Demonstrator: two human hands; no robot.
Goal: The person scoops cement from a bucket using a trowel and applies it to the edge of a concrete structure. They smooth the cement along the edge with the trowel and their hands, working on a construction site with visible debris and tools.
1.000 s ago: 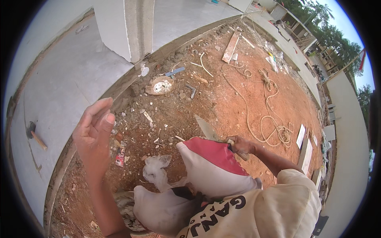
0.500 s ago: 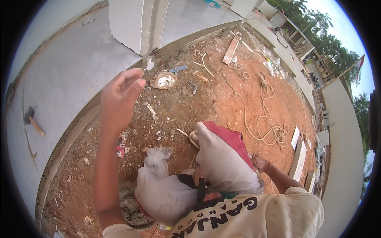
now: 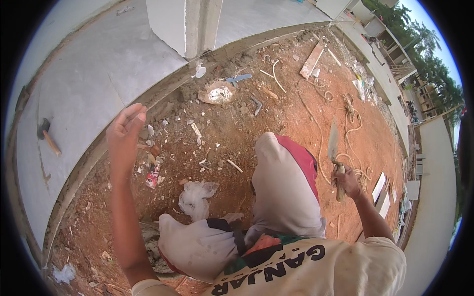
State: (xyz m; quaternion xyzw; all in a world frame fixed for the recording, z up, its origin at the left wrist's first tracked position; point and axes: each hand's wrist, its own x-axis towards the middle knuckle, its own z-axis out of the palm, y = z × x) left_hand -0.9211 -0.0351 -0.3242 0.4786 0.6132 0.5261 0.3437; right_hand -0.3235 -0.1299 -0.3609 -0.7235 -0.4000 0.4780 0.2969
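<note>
My right hand (image 3: 349, 183) is wrapped round the handle of a trowel (image 3: 333, 143), out to the right of my raised knee. Its narrow blade points up and away from me, over the bare earth. My left hand (image 3: 124, 135) is held out at the left, fingers stretched and bent slightly, with nothing visible in it. In the picture it overlaps the edge of the low cement kerb (image 3: 89, 172); whether it touches the kerb I cannot tell. Partly hidden by my left forearm and leg is a patch of grey wet-looking mortar (image 3: 154, 249).
A hammer (image 3: 48, 137) lies on the grey floor beyond the kerb. On the reddish dirt are a plastic bag (image 3: 197, 197), a red packet (image 3: 152, 176), a brown-rimmed dish (image 3: 204, 95), tangled rope (image 3: 316, 116) and a board (image 3: 312, 60). A column (image 3: 198, 29) rises from the kerb.
My right hand has come up from beside my knee, bringing the trowel into view. My left hand has shifted left and nearer to me. The whole view has shifted a little.
</note>
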